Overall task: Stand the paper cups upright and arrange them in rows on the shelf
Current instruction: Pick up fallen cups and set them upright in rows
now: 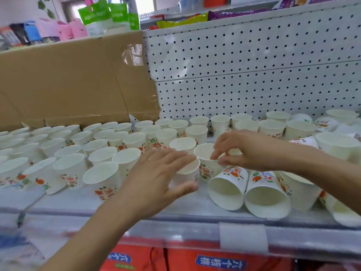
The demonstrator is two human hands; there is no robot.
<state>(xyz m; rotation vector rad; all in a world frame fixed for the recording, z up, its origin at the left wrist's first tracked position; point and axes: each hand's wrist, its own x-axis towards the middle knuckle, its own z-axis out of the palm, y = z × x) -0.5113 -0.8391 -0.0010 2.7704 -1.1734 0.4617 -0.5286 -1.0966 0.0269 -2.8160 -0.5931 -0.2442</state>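
Note:
Several white paper cups (101, 173) with red and green print stand upright in rows on the left and back of the shelf (185, 206). My left hand (156, 175) is spread with straight fingers against an upright cup (188, 173) at the shelf's middle. My right hand (232, 151) pinches the rim of another upright cup (206, 161) just beside it. Two cups (226, 188) (265, 196) lie on their sides right of that, mouths toward me. More tipped cups (340, 210) lie at the far right.
A brown cardboard box (74, 83) stands behind the left rows. White pegboard (254, 61) backs the shelf. Packaged goods sit on the shelf above, and red packets (195, 259) lie on the shelf below. A blank price-tag holder (243, 237) sits on the front rail.

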